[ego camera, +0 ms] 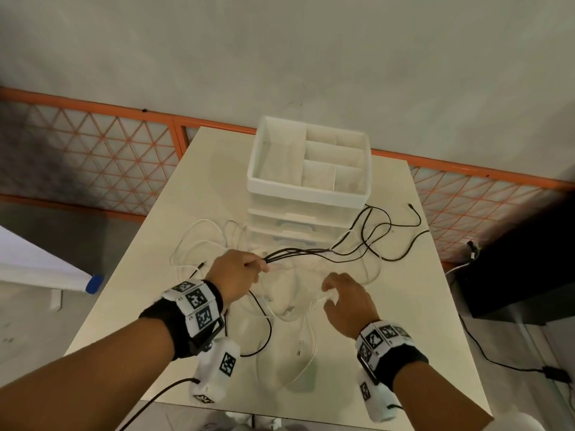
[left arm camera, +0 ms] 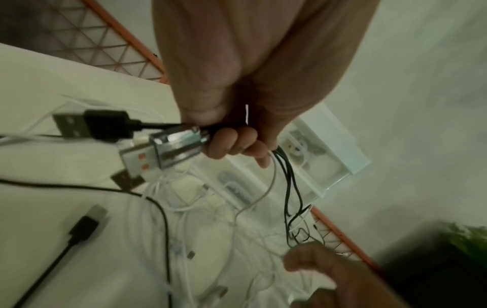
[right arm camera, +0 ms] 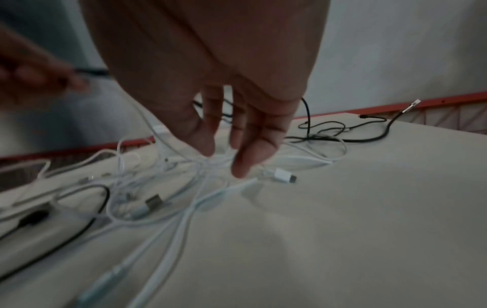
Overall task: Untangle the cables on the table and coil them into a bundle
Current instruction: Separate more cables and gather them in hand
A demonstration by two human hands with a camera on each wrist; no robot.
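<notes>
Sorting is underway: the left hand [ego camera: 239, 272] grips the black cables [ego camera: 314, 251] mid-frame, while the right hand [ego camera: 345, 301], its grip relaxed and empty, probably must next pick through the white cables [right arm camera: 184, 210] on the bench [ego camera: 404, 321].

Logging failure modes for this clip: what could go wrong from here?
The left hand grips several black cables that trail beside the drawer organizer; pulling might snag or shift it. The white cables under the open right hand look interlaced, so lifting could tighten knots.
</notes>
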